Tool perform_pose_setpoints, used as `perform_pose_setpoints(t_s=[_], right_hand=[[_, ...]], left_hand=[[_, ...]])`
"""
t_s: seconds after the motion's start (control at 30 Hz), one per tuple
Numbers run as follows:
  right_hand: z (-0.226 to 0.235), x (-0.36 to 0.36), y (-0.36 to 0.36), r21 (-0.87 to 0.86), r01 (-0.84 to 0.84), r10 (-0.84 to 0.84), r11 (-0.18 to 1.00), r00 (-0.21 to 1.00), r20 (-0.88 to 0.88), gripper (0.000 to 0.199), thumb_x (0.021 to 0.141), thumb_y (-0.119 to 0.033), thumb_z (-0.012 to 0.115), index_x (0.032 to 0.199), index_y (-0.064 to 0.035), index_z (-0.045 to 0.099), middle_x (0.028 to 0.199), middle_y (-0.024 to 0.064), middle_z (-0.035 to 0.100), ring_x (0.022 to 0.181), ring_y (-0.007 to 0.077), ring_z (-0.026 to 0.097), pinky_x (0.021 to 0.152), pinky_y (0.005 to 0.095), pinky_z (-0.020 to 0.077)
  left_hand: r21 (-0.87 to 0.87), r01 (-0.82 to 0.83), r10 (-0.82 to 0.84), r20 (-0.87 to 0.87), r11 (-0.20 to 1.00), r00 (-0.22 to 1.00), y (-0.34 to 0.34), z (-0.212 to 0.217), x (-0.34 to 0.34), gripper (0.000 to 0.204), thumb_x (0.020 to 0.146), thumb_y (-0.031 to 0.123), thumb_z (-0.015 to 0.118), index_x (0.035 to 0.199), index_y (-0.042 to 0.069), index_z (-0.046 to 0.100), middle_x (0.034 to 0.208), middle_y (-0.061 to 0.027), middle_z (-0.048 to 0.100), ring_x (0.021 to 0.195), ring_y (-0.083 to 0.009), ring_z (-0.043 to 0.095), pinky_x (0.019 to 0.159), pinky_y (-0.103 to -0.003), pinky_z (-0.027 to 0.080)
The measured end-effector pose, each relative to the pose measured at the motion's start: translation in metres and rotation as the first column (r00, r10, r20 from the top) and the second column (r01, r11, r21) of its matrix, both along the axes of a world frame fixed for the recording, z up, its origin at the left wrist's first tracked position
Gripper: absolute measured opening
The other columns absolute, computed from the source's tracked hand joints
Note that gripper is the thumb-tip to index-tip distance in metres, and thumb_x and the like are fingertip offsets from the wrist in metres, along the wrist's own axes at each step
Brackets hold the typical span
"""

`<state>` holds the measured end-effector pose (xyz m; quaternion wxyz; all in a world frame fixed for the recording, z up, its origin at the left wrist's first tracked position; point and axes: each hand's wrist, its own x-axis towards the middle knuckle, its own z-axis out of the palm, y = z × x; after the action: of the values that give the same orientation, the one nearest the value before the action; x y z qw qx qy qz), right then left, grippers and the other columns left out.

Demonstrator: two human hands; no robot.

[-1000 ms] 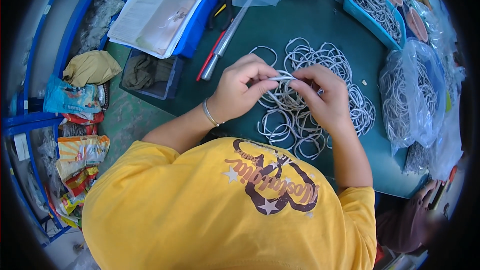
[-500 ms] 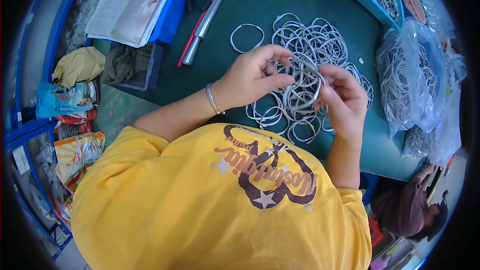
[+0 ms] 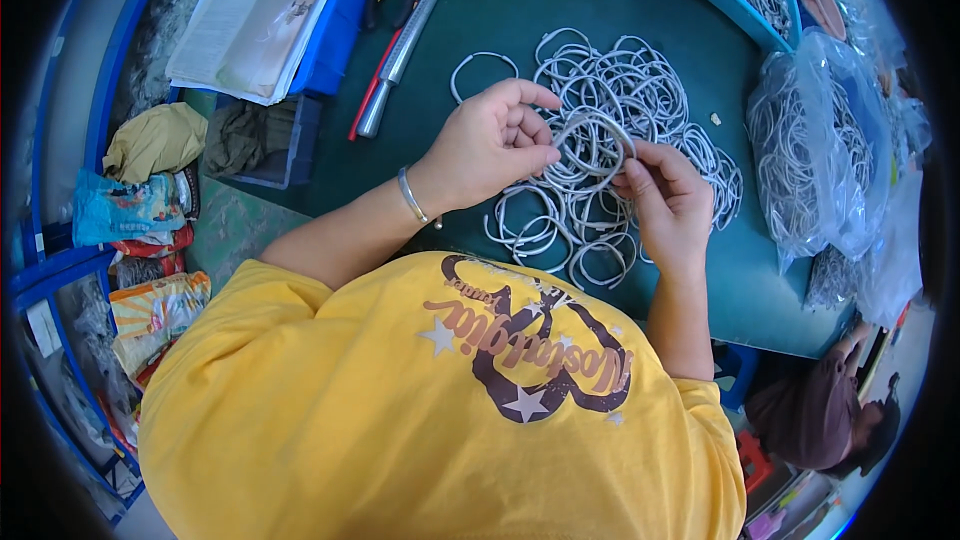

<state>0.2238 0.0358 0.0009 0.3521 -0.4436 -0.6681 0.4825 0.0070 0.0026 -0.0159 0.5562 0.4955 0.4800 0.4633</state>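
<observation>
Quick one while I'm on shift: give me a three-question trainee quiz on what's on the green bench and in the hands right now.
1. True or false: both hands grip the same grey ring.
2. Which lies left of the ring pile? A) metal rod B) glass jar C) hammer
3. Fill in: the clear bag at the right holds more ____.

Key:
1. True: the left hand and right hand pinch one grey ring above the ring pile on the green table.
2. A, the metal rod.
3. Rings, inside the clear bag.
</observation>
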Motion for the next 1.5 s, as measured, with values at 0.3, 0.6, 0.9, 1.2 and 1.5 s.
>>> perform_pose_setpoints(t_s=[0.3, 0.6, 0.9, 1.2, 1.5], right_hand=[[0.002, 0.016, 0.014, -0.055, 0.273, -0.276, 0.960, 0.911, -0.307, 0.019, 0.092, -0.002, 0.053, 0.108, 0.0031, 0.059, 0.090, 0.0055, 0.063, 0.069, 0.0079, 0.060, 0.055, 0.0174, 0.0477], [-0.002, -0.003, -0.006, -0.002, 0.091, -0.090, 0.996, 0.990, -0.107, 0.017, 0.087, 0.003, 0.057, 0.103, 0.0032, 0.062, 0.081, 0.0046, 0.062, 0.065, 0.0071, 0.057, 0.057, 0.0176, 0.0456], [0.009, -0.006, 0.000, 0.553, -0.055, -0.077, 0.831, 0.974, 0.213, 0.025, 0.072, 0.013, 0.059, 0.093, -0.0006, 0.065, 0.080, 0.0098, 0.060, 0.070, 0.0210, 0.058, 0.059, 0.0269, 0.0460], [0.014, -0.015, -0.001, 0.793, -0.055, -0.130, 0.607, 0.977, 0.167, 0.028, 0.062, 0.013, 0.062, 0.086, -0.0025, 0.065, 0.085, 0.0085, 0.061, 0.076, 0.0245, 0.057, 0.067, 0.0315, 0.0463], [0.010, -0.033, -0.005, 0.681, 0.168, -0.201, 0.713, 0.979, -0.031, 0.034, 0.066, 0.012, 0.068, 0.098, 0.0004, 0.062, 0.097, 0.0136, 0.057, 0.081, 0.0231, 0.058, 0.063, 0.0263, 0.0487]], left_hand=[[0.231, 0.006, 0.051, -0.240, 0.973, 0.970, -0.004, 0.012, -0.005, 0.016, 0.079, 0.000, 0.068, 0.095, -0.002, 0.064, 0.080, -0.0045, 0.064, 0.067, -0.0064, 0.061, 0.061, -0.018, 0.050], [0.239, -0.023, 0.038, -0.060, 0.971, 0.997, -0.006, 0.014, 0.001, 0.019, 0.081, 0.000, 0.067, 0.099, -0.003, 0.062, 0.084, -0.0065, 0.066, 0.071, -0.0086, 0.063, 0.064, -0.019, 0.052], [-0.020, 0.059, -0.053, 0.224, 0.998, 0.973, -0.005, 0.012, 0.002, 0.018, 0.084, -0.001, 0.063, 0.101, -0.005, 0.060, 0.093, -0.0095, 0.067, 0.074, -0.0090, 0.063, 0.066, -0.019, 0.053], [-0.013, 0.113, -0.108, 0.209, 0.994, 0.972, -0.006, 0.012, 0.005, 0.018, 0.083, -0.001, 0.064, 0.101, -0.004, 0.061, 0.094, -0.0098, 0.067, 0.074, -0.0085, 0.063, 0.066, -0.019, 0.052], [-0.121, 0.292, -0.242, 0.315, 0.949, 0.918, -0.004, 0.020, 0.005, 0.019, 0.082, 0.000, 0.065, 0.099, -0.002, 0.057, 0.092, -0.0105, 0.066, 0.075, -0.0093, 0.062, 0.065, -0.019, 0.050]])
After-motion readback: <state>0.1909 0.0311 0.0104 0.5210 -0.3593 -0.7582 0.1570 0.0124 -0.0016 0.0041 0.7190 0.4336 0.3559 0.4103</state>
